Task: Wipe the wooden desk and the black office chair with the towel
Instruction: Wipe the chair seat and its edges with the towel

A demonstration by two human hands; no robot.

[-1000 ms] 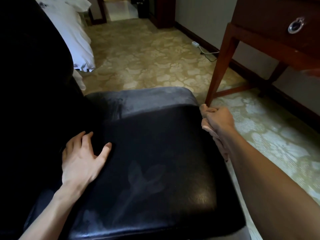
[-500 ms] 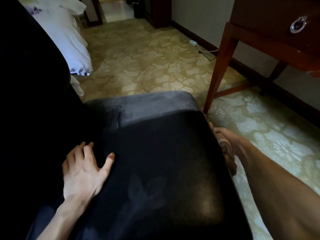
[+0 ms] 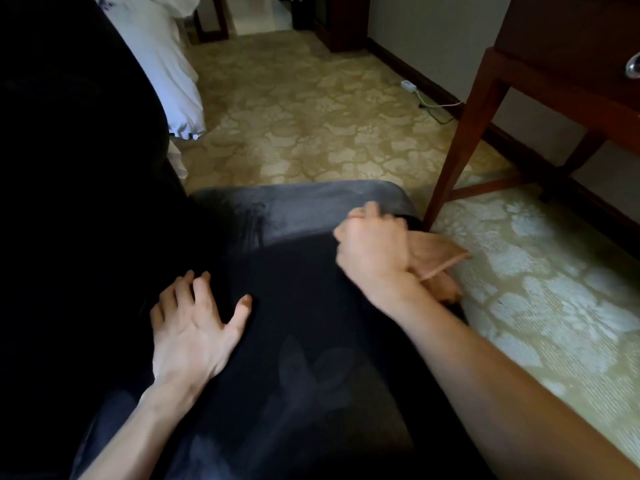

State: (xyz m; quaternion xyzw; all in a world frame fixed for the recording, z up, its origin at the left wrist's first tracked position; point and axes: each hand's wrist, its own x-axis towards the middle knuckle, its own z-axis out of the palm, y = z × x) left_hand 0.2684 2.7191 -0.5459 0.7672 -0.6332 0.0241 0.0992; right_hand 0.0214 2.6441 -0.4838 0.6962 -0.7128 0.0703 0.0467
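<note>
L hand (image 3: 194, 327) flat on black chair seat (image 3: 311, 393), fingers spread, holding nothing. R hand (image 3: 374, 251) clenched round tan towel (image 3: 441, 256) at seat's right edge nr far corner; towel bunched by wrist, blurry. Upper right: desk (image 3: 561, 46), its leg just beside that corner. White bed (image 3: 162, 64) far left.

The chair seat (image 3: 311, 341) is black, grey-sheened at its far edge. The carpet (image 3: 311, 126) is beige-gold, floral-patterned. The desk (image 3: 464, 140) is reddish-brown; the towel (image 3: 440, 249), tan.
</note>
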